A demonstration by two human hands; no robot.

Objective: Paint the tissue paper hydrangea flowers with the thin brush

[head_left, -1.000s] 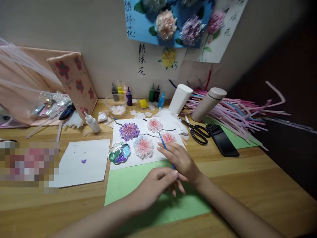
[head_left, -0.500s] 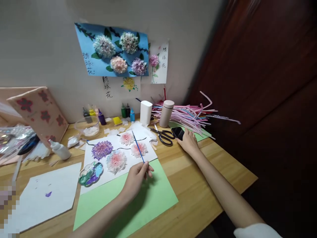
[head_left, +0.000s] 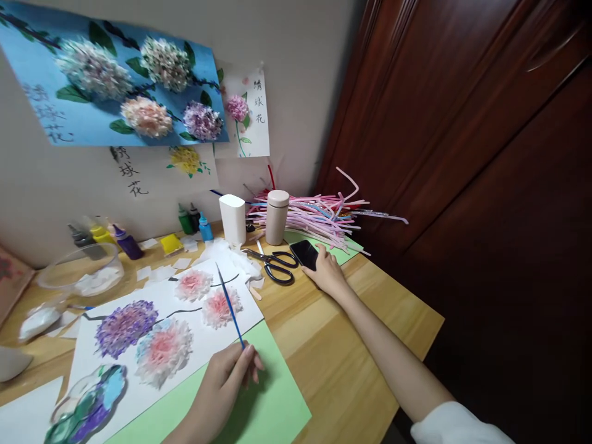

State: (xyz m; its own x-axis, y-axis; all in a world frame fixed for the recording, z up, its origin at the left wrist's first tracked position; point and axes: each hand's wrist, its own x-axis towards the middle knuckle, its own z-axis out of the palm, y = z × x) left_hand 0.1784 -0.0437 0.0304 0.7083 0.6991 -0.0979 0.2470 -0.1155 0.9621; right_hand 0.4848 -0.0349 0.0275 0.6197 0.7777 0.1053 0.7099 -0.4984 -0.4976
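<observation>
A thin blue paintbrush [head_left: 230, 307] is pinched in my left hand [head_left: 229, 376], its tip pointing up and away over the white sheet [head_left: 194, 333]. Paper flowers stand on that sheet: a purple one [head_left: 124, 328], a large pink-white one [head_left: 164, 350] and two smaller pink ones, joined by dark painted stems. Beneath it lies a green sheet [head_left: 277, 394]. At the right, my right hand [head_left: 329, 271] has its thumb and fingers closed on the edges of a black phone [head_left: 305, 254], which rests on the table. Black-handled scissors [head_left: 279, 271] lie just left of the phone.
A paint palette [head_left: 90, 404] overlaps the sheet's lower left. Behind are paint bottles [head_left: 127, 242], a clear bowl [head_left: 115, 271], a white container [head_left: 234, 221], a beige bottle [head_left: 277, 219] and pipe cleaners [head_left: 319, 213]. The table [head_left: 370, 308] ends at a dark wooden door [head_left: 462, 154].
The view has swung right and moved closer, so things sit further left and look larger. My left hand still holds the brush; my right hand stays on the phone.
</observation>
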